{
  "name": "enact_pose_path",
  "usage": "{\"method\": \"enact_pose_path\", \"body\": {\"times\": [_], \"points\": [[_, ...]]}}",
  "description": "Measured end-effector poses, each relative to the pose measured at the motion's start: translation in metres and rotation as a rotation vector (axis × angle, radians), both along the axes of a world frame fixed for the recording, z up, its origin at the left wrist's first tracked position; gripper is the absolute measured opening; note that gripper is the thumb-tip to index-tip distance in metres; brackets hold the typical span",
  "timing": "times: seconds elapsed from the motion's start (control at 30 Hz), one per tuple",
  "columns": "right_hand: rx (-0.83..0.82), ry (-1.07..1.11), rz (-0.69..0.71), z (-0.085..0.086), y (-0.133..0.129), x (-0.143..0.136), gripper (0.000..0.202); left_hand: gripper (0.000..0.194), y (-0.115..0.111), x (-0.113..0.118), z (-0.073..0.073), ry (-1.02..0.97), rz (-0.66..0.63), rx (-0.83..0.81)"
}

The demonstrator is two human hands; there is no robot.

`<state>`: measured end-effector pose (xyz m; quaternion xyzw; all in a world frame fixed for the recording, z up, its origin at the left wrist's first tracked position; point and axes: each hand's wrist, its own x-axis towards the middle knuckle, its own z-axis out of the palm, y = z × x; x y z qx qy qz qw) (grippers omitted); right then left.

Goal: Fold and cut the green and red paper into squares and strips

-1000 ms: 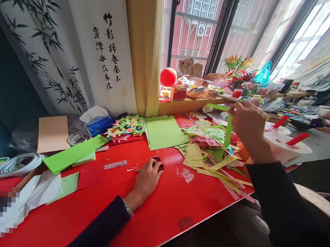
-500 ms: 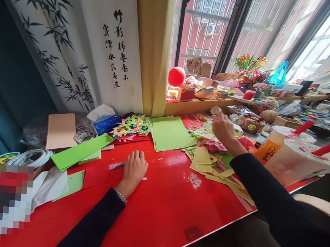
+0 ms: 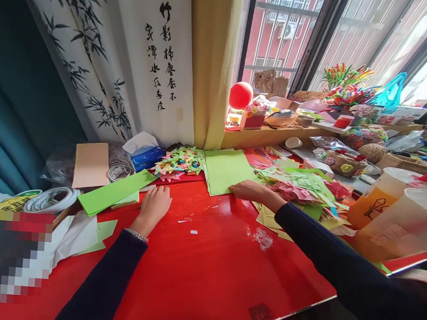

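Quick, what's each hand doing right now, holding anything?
Left hand: open, palm down on the red table, holding nothing visible.
Right hand: open, fingers flat on the stack of green paper, gripping nothing.

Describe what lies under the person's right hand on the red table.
The right hand rests on the near edge of a stack of light green sheets. How many sheets are stacked cannot be told.

A glossy red table (image 3: 204, 277) bore a stack of green sheets (image 3: 224, 170), a heap of small folded papers (image 3: 178, 163), a longer green strip pile (image 3: 114, 191), mixed paper scraps (image 3: 300, 186), white tape rolls (image 3: 49, 199), a tissue pack (image 3: 145, 155) and what looked like two lidded drink cups (image 3: 398, 209).
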<state>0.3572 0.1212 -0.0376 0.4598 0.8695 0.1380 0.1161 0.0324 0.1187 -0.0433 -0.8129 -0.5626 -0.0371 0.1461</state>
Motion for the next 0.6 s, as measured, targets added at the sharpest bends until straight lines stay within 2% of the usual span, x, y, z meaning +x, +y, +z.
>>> {"method": "enact_pose_path", "body": {"times": [0.2,0.4,0.6], "points": [[0.057,-0.003,-0.055,0.001,0.0,0.003,0.018,0.019,0.011,-0.018,0.003,0.013,-0.042,-0.117],[0.136,0.011,-0.156,0.014,0.002,0.0,0.018,0.025,0.008,-0.019,0.004,0.004,-0.052,-0.182],[0.13,-0.002,-0.178,0.021,0.008,-0.004,0.018,0.024,0.01,-0.021,0.004,-0.022,-0.043,-0.23]]}}
